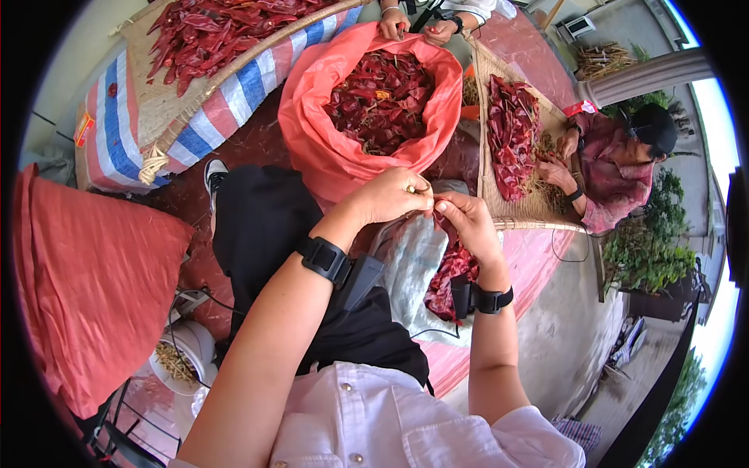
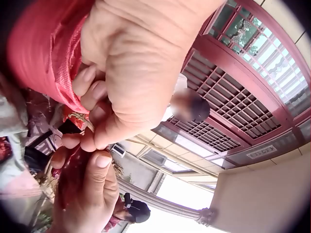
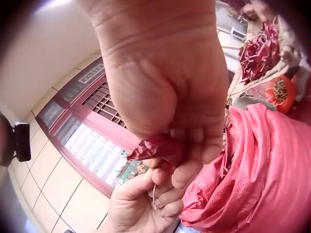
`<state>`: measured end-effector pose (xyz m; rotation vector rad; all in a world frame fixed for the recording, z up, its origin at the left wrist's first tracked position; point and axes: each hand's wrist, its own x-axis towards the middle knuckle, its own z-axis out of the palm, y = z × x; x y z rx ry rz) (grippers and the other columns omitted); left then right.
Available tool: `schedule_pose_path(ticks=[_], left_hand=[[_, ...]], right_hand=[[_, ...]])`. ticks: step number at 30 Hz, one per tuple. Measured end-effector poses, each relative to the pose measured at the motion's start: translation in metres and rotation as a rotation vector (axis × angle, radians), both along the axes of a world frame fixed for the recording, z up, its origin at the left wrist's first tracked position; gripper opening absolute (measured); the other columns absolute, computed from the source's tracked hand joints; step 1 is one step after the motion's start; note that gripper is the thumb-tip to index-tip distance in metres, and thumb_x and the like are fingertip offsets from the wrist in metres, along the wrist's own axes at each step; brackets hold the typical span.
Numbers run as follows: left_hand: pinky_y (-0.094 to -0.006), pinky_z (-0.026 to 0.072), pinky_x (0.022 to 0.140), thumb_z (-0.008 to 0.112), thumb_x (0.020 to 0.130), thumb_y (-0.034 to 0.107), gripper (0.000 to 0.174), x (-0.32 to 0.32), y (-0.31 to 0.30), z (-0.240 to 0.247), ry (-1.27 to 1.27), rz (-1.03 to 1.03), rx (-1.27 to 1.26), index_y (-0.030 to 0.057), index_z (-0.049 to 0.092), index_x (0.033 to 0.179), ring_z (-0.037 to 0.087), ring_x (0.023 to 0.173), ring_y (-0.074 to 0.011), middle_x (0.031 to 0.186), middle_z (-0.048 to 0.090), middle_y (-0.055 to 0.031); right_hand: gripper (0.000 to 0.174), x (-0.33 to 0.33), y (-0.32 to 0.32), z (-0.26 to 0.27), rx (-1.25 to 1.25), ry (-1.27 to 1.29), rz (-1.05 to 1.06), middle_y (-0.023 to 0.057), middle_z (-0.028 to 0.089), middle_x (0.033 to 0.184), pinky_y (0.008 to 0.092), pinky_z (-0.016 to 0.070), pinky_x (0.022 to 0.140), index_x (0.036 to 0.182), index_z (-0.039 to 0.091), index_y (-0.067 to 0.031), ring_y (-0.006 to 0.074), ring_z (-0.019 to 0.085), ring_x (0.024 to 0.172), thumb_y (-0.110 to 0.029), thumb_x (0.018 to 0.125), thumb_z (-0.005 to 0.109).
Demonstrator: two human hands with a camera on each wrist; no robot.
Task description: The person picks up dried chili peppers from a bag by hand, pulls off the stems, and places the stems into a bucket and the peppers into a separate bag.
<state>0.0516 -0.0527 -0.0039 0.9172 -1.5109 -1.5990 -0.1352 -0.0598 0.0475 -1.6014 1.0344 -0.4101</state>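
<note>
A dried red chili pepper (image 3: 154,148) lies between my two hands, which meet fingertip to fingertip. My right hand (image 1: 472,225) holds its wrinkled body (image 2: 73,174), partly hidden by the fingers. Thumb and fingers of my left hand (image 1: 390,195) pinch at the chili's stem end, and a thin pale stem (image 3: 154,196) shows among them in the right wrist view. Just below the hands, a whitish woven sack (image 1: 413,269) sits at my lap with dried red chilies (image 1: 452,273) in it.
Ahead stands a big red sack (image 1: 312,129) full of dried chilies, with another person's hands (image 1: 417,27) at its far rim. A person in a cap (image 1: 624,164) handles chilies on a woven tray (image 1: 519,214) at right. A white bucket (image 1: 199,343) stands at left.
</note>
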Motion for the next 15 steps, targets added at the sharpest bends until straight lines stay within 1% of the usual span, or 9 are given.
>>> schedule_pose_path(ticks=[3, 4, 6, 7, 9, 10, 13, 14, 15], left_hand=[[-0.0224, 0.0419, 0.065, 0.055, 0.082, 0.013, 0.014, -0.003, 0.002, 0.007, -0.020, -0.062, -0.018, 0.0004, 0.061, 0.079, 0.052, 0.067, -0.0067, 0.072, 0.060, 0.0003], [-0.0217, 0.0408, 0.063, 0.056, 0.082, 0.014, 0.014, -0.006, 0.002, 0.004, 0.065, -0.068, 0.004, 0.0014, 0.061, 0.079, 0.051, 0.066, -0.0060, 0.072, 0.060, 0.0008], [-0.0209, 0.0398, 0.062, 0.056, 0.082, 0.015, 0.014, -0.007, 0.002, 0.004, 0.149, -0.075, 0.027, 0.0025, 0.061, 0.078, 0.050, 0.065, -0.0053, 0.073, 0.060, 0.0014], [-0.0201, 0.0379, 0.060, 0.056, 0.082, 0.016, 0.014, -0.004, 0.003, 0.008, 0.204, -0.118, 0.114, 0.0041, 0.061, 0.078, 0.048, 0.063, -0.0043, 0.072, 0.060, 0.0021], [-0.0192, 0.0360, 0.057, 0.056, 0.082, 0.017, 0.014, -0.003, 0.004, 0.009, 0.259, -0.164, 0.204, 0.0056, 0.061, 0.077, 0.046, 0.062, -0.0034, 0.072, 0.059, 0.0027], [-0.0186, 0.0333, 0.055, 0.055, 0.081, 0.017, 0.014, -0.004, 0.004, 0.009, 0.274, -0.175, 0.245, 0.0064, 0.060, 0.074, 0.044, 0.060, -0.0031, 0.070, 0.058, 0.0029], [-0.0181, 0.0292, 0.051, 0.054, 0.079, 0.017, 0.014, -0.003, 0.005, 0.008, 0.341, -0.222, 0.320, 0.0069, 0.058, 0.070, 0.041, 0.055, -0.0030, 0.065, 0.055, 0.0032], [-0.0181, 0.0278, 0.050, 0.054, 0.078, 0.016, 0.014, -0.003, 0.004, 0.008, 0.395, -0.259, 0.351, 0.0067, 0.056, 0.068, 0.039, 0.053, -0.0033, 0.062, 0.053, 0.0033], [-0.0181, 0.0278, 0.050, 0.054, 0.078, 0.016, 0.014, -0.003, 0.004, 0.007, 0.394, -0.262, 0.349, 0.0067, 0.056, 0.068, 0.039, 0.053, -0.0033, 0.062, 0.053, 0.0033]], right_hand=[[0.029, -0.011, -0.005, -0.006, 0.084, -0.036, 0.054, 0.0001, 0.058, 0.068, 0.0168, 0.0391, 0.041, 0.084, 0.060, -0.0024, 0.0043, 0.050, 0.054, -0.027, 0.092, 0.047], [0.029, -0.014, -0.005, -0.014, 0.085, -0.036, 0.049, 0.0001, 0.058, 0.068, 0.0168, 0.0391, 0.041, 0.084, 0.060, -0.0024, 0.0043, 0.050, 0.054, -0.027, 0.092, 0.047], [0.033, -0.019, -0.006, -0.027, 0.231, -0.271, 0.043, 0.0012, 0.056, 0.066, 0.0183, 0.0388, 0.044, 0.082, 0.058, -0.0025, 0.0059, 0.049, 0.055, -0.031, 0.093, 0.045], [0.033, -0.018, -0.004, -0.030, 0.230, -0.272, 0.041, 0.0012, 0.056, 0.066, 0.0183, 0.0388, 0.044, 0.082, 0.058, -0.0025, 0.0059, 0.049, 0.055, -0.031, 0.093, 0.045], [0.033, -0.012, 0.004, -0.035, 0.281, -0.464, 0.003, 0.0030, 0.054, 0.065, 0.0204, 0.0386, 0.051, 0.084, 0.057, -0.0011, 0.0080, 0.048, 0.056, -0.031, 0.092, 0.045], [0.033, -0.012, 0.006, -0.038, 0.318, -0.522, -0.002, 0.0043, 0.054, 0.067, 0.0218, 0.0379, 0.056, 0.085, 0.057, -0.0001, 0.0100, 0.047, 0.057, -0.031, 0.091, 0.047], [0.034, -0.006, 0.016, -0.038, 0.370, -0.630, -0.018, 0.0036, 0.053, 0.066, 0.0220, 0.0387, 0.056, 0.085, 0.057, 0.0006, 0.0103, 0.046, 0.055, -0.032, 0.091, 0.048], [0.036, -0.003, 0.018, -0.040, 0.398, -0.686, 0.000, 0.0026, 0.050, 0.063, 0.0238, 0.0417, 0.059, 0.086, 0.056, 0.0014, 0.0107, 0.045, 0.054, -0.034, 0.090, 0.049], [0.036, -0.001, 0.019, -0.042, 0.395, -0.687, -0.002, 0.0026, 0.050, 0.063, 0.0238, 0.0417, 0.059, 0.086, 0.056, 0.0014, 0.0107, 0.045, 0.054, -0.034, 0.090, 0.049]])
